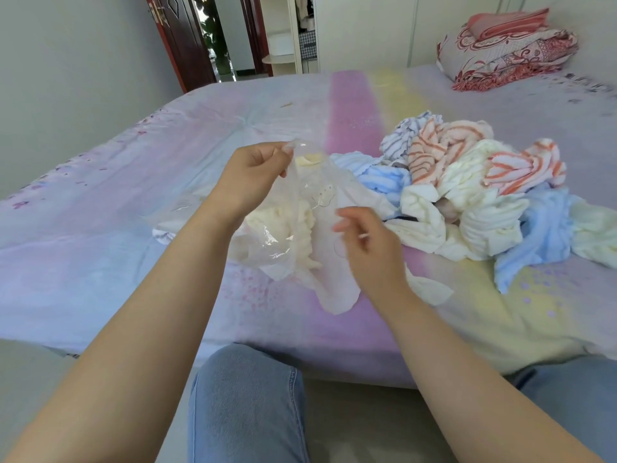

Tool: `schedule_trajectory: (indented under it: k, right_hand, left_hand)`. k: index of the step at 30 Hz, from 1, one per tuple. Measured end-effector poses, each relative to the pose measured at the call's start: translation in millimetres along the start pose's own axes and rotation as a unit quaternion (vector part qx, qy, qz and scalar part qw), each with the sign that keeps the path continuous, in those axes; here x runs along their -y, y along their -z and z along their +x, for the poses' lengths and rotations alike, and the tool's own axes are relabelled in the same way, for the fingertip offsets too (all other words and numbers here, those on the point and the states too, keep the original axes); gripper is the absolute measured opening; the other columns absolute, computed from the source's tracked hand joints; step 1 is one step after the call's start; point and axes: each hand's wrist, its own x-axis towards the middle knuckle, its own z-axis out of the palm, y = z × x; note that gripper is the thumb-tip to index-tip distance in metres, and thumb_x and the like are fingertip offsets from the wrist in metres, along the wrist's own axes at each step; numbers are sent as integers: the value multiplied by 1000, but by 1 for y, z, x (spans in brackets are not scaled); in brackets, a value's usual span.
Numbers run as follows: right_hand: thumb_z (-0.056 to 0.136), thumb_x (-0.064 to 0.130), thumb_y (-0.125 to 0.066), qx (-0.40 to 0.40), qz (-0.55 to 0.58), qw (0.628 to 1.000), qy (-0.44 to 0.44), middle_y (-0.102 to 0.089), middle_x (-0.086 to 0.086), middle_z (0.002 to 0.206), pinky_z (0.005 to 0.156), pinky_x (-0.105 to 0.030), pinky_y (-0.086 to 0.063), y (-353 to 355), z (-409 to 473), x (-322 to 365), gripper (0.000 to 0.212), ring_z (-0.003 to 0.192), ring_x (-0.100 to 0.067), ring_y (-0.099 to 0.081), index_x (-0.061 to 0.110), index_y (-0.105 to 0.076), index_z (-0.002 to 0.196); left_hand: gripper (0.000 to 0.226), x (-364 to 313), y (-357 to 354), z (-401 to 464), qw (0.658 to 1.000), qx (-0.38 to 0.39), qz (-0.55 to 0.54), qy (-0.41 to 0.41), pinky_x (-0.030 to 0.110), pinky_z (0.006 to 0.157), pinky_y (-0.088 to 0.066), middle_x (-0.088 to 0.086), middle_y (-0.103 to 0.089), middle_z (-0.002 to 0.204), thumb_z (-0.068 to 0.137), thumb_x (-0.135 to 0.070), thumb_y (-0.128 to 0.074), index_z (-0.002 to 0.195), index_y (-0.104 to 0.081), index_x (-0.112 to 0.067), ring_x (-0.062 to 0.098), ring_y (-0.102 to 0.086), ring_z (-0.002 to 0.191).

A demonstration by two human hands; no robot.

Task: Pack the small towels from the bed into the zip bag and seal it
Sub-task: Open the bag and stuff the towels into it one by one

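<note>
A heap of small towels (467, 192) lies on the bed (167, 195) toward its right side, near the front edge: blue ones, cream ones, and several striped in orange or grey, all crumpled together. Just left of the heap, close to the front edge, the clear zip bag (320, 228) is held up off the bed with its lower end draping onto the sheet; a cream towel (293, 222) shows through the plastic, and a second clear bag (173, 215) with something pale in it lies flat behind the left forearm. The left hand (253, 175) pinches the bag's top edge between thumb and fingertips, raised above the bed. The right hand (364, 238) is blurred with its fingers curled at the bag's right side; whether it actually grips the plastic I cannot tell. A faint outline drawing is printed on the bag, too dim to read. At the bed's far right corner sits a stack of folded red-patterned bedding (504, 48). Beyond the far edge stand a dark red door (180, 38) and a white shelf unit (283, 31). Knees in blue jeans (247, 406) show below the front edge.
</note>
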Motion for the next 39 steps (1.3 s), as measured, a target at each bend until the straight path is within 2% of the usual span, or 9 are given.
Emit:
schedule_trajectory:
  k: [4, 9, 12, 15, 17, 21, 26, 30, 39]
  right_hand:
    - [90, 11, -46, -169, 28, 981, -88, -53, 9, 117, 76, -36, -49, 43, -11, -57, 33, 82, -10, -57, 23, -47, 121]
    - [79, 31, -70, 176, -194, 934, -242, -15, 0, 158, 109, -40, -34, 55, -11, -91, 96, 144, -19, -22, 26, -7, 152]
    - [85, 35, -62, 234, -302, 893, -238, -40, -1, 147, 95, -35, -41, 53, -9, -89, 70, 132, -22, -43, 23, -29, 146]
    - [85, 32, -58, 214, -283, 913, -203, -63, 6, 94, 69, -31, -44, 60, -4, -72, 8, 92, -19, -60, 27, -63, 88]
    - [81, 31, -68, 233, -195, 939, -161, -50, 14, 84, 64, -23, -37, 70, -7, -45, 20, 80, -10, -52, 29, -55, 65]
    - [75, 36, -76, 352, -99, 918, -156, -44, 20, 131, 93, -20, -35, 82, -9, -10, 17, 121, 1, -43, 27, -68, 87]
    - [84, 42, -64, 224, -355, 891, -173, -10, -12, 159, 116, -38, -18, 86, 40, -32, 51, 146, -26, -10, 14, -56, 126]
    - [97, 37, -39, 352, -368, 829, -233, -49, -18, 136, 110, -43, -25, 69, 41, -67, 43, 136, -35, -35, 6, -57, 120]
    - [79, 27, -68, 340, -234, 886, -211, -55, 8, 73, 59, -26, -38, 89, 14, -35, 20, 75, -15, -57, 21, -50, 71]
  left_hand:
    - [42, 12, -9, 3, 999, -48, -11, -3, 9, 83, -40, -5, -70, 103, 97, -23, -55, 57, -49, -15, -6, -60, 111]
    - [41, 13, -11, 3, 994, -107, -17, -19, 7, 79, -40, -11, -70, 97, 97, -23, -53, 58, -47, -16, -16, -59, 100]
    - [40, 13, -11, 3, 990, -140, -19, -20, 8, 77, -40, -10, -69, 103, 98, -24, -53, 59, -46, -17, -18, -58, 93]
    - [40, 16, -8, -1, 986, -167, -17, -19, 9, 71, -38, -9, -64, 94, 99, -26, -51, 60, -45, -17, -14, -56, 79]
    - [40, 17, -7, -4, 985, -173, -25, -16, 8, 67, -37, -8, -59, 83, 99, -27, -50, 60, -45, -17, -11, -53, 74]
    - [40, 16, -13, -9, 987, -154, -39, -9, 12, 62, -33, -4, -45, 68, 99, -30, -50, 61, -44, -18, 1, -43, 65]
    - [41, 13, -23, -11, 988, -148, -52, 2, 10, 59, -31, -4, -41, 64, 99, -30, -52, 60, -46, -17, 2, -39, 61]
    - [41, 13, -27, -14, 988, -141, -53, 17, 2, 67, -36, -19, -60, 76, 98, -26, -53, 58, -49, -17, -15, -56, 75]
    - [38, 21, -27, -18, 996, -86, 20, -5, 18, 98, -35, -11, -64, 121, 96, -30, -57, 60, -58, -21, -5, -54, 117]
